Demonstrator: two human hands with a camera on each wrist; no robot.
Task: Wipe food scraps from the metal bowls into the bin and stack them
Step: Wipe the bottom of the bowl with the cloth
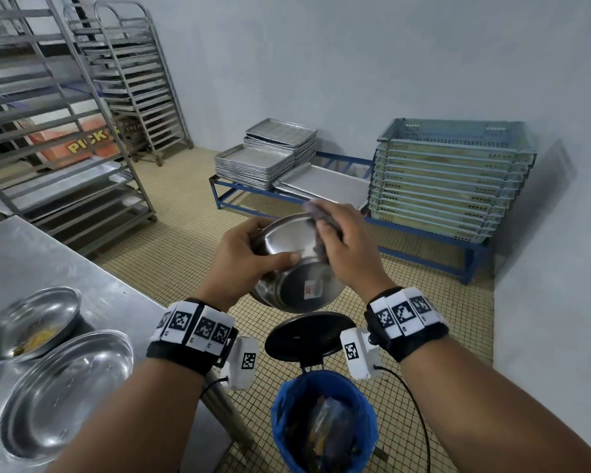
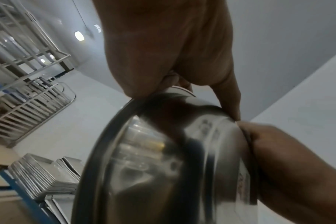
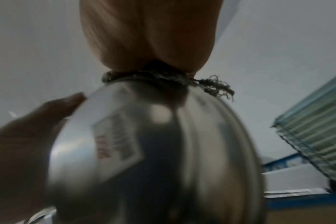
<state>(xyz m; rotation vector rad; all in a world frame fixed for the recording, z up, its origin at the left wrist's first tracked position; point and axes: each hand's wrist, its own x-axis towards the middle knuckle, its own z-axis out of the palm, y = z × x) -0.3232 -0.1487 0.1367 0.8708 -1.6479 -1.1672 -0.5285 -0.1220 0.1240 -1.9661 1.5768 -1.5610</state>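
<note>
A metal bowl (image 1: 292, 264) is gripped by the left hand (image 1: 249, 257) and tilted above the open bin (image 1: 321, 425), so scraps can fall in, while a cloth (image 1: 316, 216) clutched in the right hand (image 1: 347, 247) is pressed over its rim.

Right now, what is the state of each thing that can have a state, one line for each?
held bowl: tilted over the bin, in the air.
left hand: grips the held bowl's rim.
right hand: presses a cloth into the held bowl.
bin: lid up, open, blue liner, scraps inside.
far bowl: on the table, upright, scraps inside.
near bowl: on the table, upright, looks clean.
</note>
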